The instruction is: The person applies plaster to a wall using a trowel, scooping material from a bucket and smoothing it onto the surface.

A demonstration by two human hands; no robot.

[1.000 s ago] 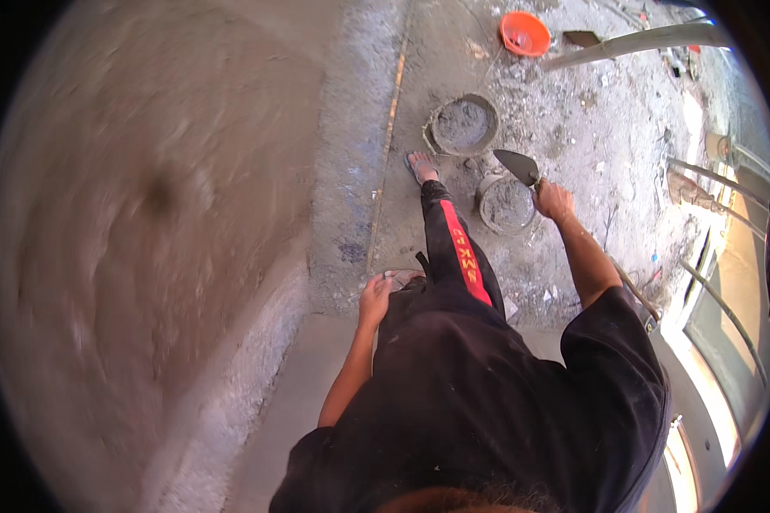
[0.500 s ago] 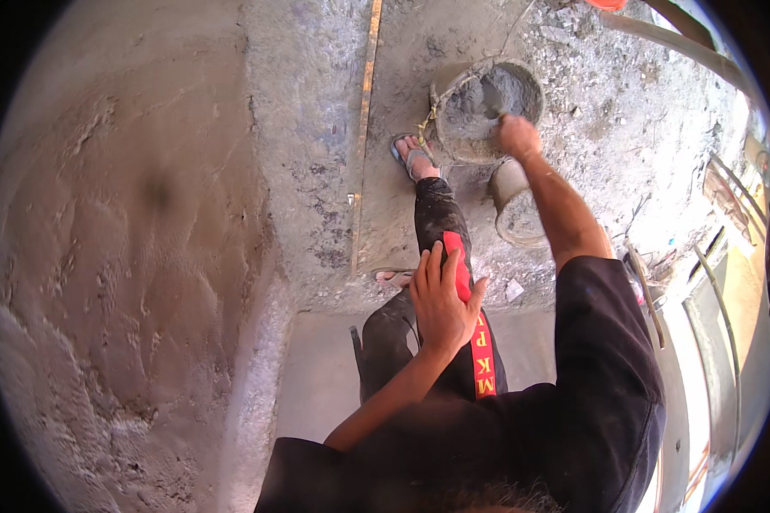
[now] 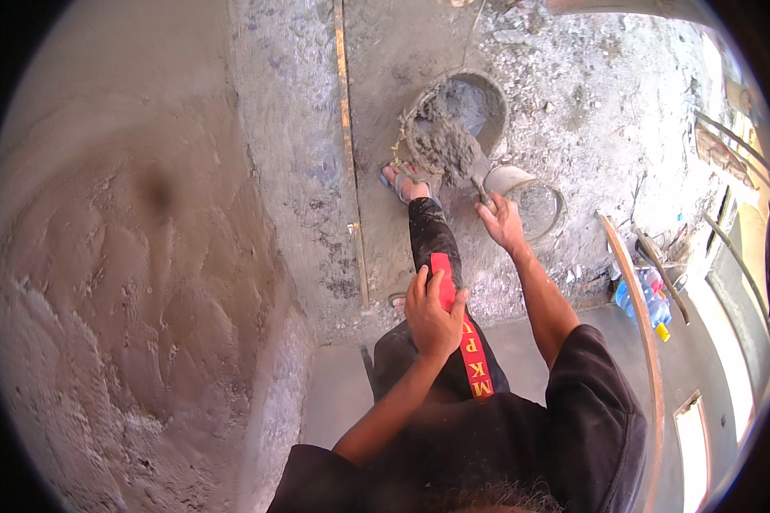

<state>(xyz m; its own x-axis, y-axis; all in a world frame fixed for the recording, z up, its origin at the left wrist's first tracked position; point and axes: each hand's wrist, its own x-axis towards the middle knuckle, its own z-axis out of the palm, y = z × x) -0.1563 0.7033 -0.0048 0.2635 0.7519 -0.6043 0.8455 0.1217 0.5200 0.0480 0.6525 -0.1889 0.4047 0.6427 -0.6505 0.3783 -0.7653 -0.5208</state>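
Observation:
My right hand [image 3: 502, 224] is closed round the handle of a trowel [image 3: 480, 171]. Its blade points away from me over the near side of a round bucket [image 3: 502, 101], and a heap of wet grey mortar [image 3: 447, 141] lies along and around it. Where the heap on the blade ends and the bucket's mortar begins is hard to tell. My left hand [image 3: 435, 321] lies flat on my thigh, over the red stripe of my dark trousers [image 3: 479, 368], fingers stretched out and holding nothing.
Beside the bucket a smaller pail [image 3: 559, 208] stands close to my right forearm. A wide wet mortar surface [image 3: 128, 282] fills the left. A long thin strip [image 3: 344, 103] runs past my sandalled foot [image 3: 412, 184]. Wooden poles [image 3: 633, 291] and a plastic bottle [image 3: 646, 299] are at right.
My right hand has drawn back toward me from the bucket, bringing the trowel with mortar to its near rim. My left hand stays on my thigh. The view has shifted slightly.

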